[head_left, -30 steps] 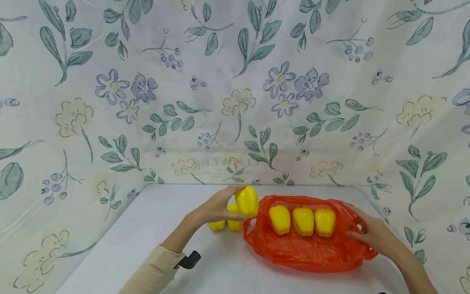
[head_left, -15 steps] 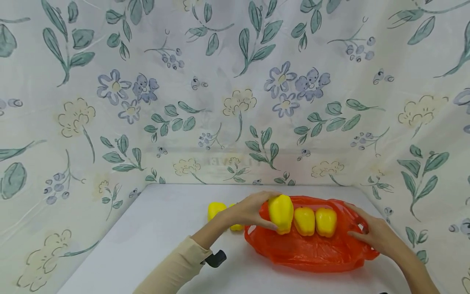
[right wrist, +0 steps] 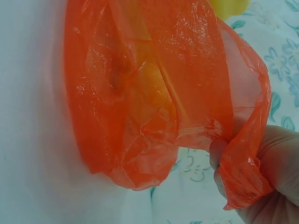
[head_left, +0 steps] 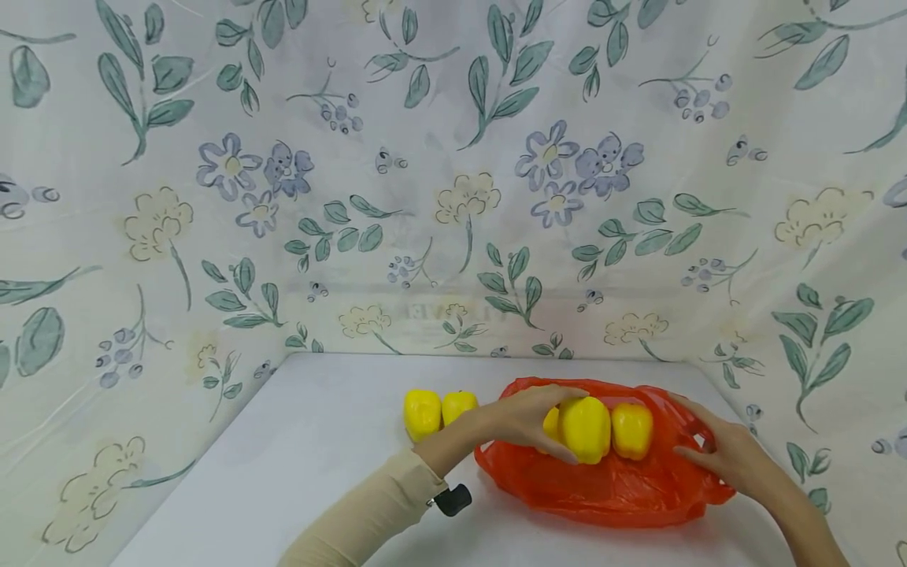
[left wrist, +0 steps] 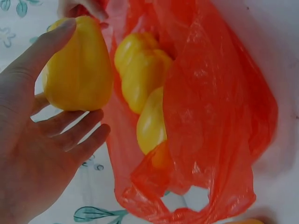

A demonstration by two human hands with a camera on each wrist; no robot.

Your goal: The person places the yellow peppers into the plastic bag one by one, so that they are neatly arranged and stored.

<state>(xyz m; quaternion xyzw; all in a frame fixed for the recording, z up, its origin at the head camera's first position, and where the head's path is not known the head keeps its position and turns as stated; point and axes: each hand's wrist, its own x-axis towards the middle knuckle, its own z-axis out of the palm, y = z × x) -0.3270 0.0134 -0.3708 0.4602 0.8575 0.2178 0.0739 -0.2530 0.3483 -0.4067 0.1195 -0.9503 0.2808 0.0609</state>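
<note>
A yellow bell pepper (head_left: 585, 431) is held between the thumb and fingers of my left hand (head_left: 526, 417), above the mouth of a red plastic bag (head_left: 602, 500). Inside the bag lie other yellow peppers in a row; the left wrist view shows a nearer pepper (left wrist: 152, 121) and a middle pepper (left wrist: 145, 77) among them. From the head, the held pepper and the hand cover part of that row. My right hand (head_left: 733, 457) pinches the bag's right handle (right wrist: 245, 172), its thumb and fingers around the bunched plastic.
Left of the bag, two more yellow peppers stand on the white table (head_left: 312, 441), a left one (head_left: 423, 413) and a right one (head_left: 459, 405), partly behind my left forearm. A flower-printed curtain (head_left: 453, 236) rises behind and at both sides.
My left hand has carried the pepper rightward, from beside the bag's left edge to over its opening. Both peppers on the table show more now. The right hand has kept its hold on the bag.
</note>
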